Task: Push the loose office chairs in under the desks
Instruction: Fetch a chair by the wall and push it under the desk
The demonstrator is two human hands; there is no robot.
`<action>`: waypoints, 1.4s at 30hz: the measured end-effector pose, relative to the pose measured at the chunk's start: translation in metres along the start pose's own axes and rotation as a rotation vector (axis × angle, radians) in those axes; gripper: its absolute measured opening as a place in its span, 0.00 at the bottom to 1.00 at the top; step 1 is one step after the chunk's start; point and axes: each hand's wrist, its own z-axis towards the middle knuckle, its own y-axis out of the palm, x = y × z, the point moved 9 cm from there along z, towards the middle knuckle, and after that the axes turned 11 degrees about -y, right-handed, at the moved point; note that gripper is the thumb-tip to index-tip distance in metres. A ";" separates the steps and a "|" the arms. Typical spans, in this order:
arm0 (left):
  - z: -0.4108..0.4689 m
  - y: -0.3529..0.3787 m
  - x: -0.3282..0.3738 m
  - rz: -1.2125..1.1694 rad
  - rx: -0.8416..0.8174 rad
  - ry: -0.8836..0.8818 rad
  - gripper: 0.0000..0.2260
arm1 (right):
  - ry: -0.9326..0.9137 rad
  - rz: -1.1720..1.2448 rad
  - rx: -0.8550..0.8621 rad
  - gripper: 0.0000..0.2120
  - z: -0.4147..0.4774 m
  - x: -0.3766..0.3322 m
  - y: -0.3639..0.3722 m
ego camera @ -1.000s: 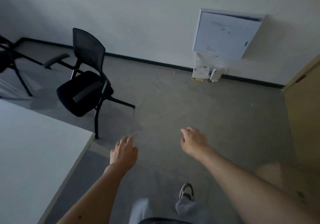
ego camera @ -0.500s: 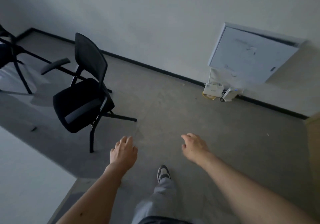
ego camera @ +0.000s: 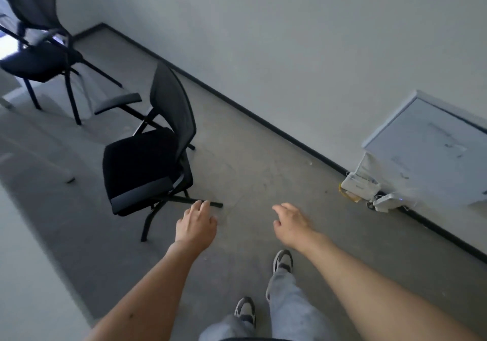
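Low at centre frame, left hand (ego camera: 196,223) held out palm-down, fingers loosely spread, gripping nothing; right hand (ego camera: 291,222) beside it, likewise spread and empty. Near black mesh-backed office chair (ego camera: 155,153) stands loose on the grey floor (ego camera: 263,182) just ahead of the left hand, not touched. Second black chair (ego camera: 37,40) well beyond it, toward the corner. White desk (ego camera: 29,274) edge at lower left. Grey-and-white sneakers (ego camera: 283,260) below.
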 end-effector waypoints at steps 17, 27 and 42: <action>0.183 -0.101 0.089 -0.107 0.204 -0.320 0.20 | -0.319 -0.119 -0.118 0.23 0.269 0.025 -0.139; 0.309 -0.125 0.065 -0.265 0.205 -0.548 0.28 | -0.461 -0.205 -0.205 0.23 0.420 -0.020 -0.168; 0.381 -0.112 0.042 -0.521 0.137 -0.760 0.27 | -0.873 -0.388 -0.286 0.20 0.558 -0.183 -0.185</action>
